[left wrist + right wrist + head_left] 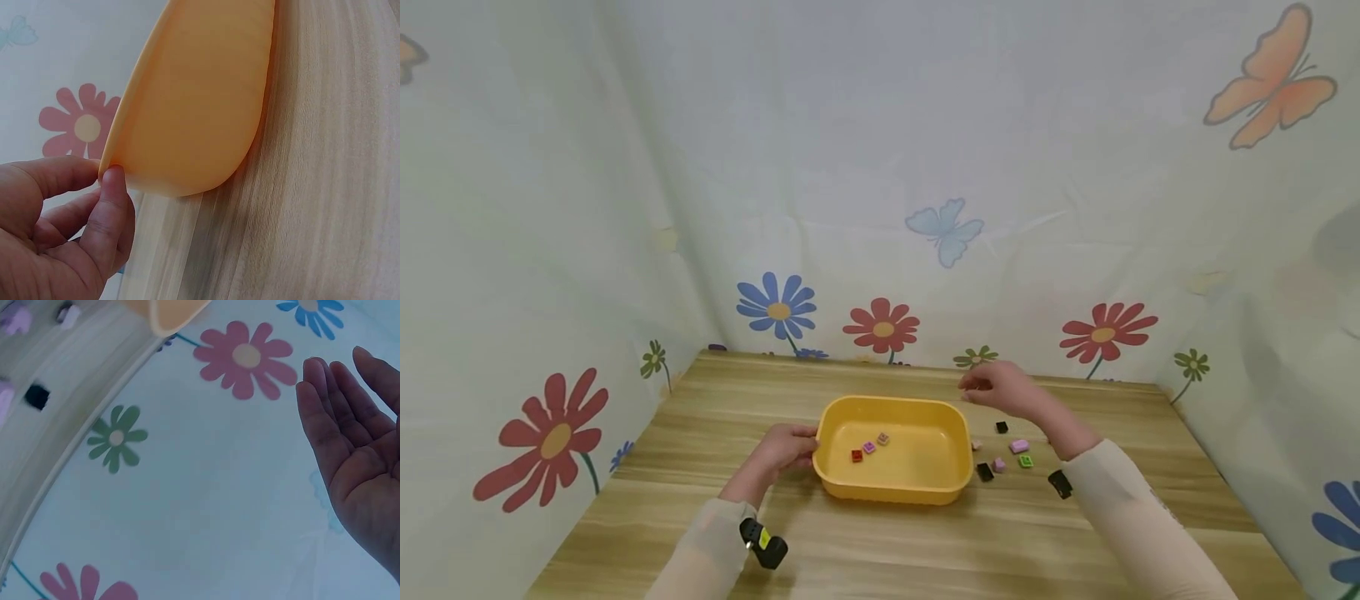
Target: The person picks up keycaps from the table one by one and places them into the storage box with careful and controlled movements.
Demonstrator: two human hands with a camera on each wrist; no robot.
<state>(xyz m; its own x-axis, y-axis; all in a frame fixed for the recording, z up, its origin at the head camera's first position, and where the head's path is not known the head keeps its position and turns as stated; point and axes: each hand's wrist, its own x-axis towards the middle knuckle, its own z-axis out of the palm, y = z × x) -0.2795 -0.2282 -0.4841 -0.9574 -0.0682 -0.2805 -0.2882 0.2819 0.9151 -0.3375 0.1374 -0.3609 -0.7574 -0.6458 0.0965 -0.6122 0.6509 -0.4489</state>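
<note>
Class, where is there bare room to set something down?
The table is bare in front of the yellow tray, between the sleeves, and behind-left, between tray and curtain. Inside, the tray's right half is free. Crowded: right of the tray, among small blocks, and at its left rim, pinched by the left hand.

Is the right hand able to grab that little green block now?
Probably yes. The right hand looks empty, and the green block lies uncovered on the table, outside the yellow tub. A pink block sits close behind it, but seems to leave room.
</note>
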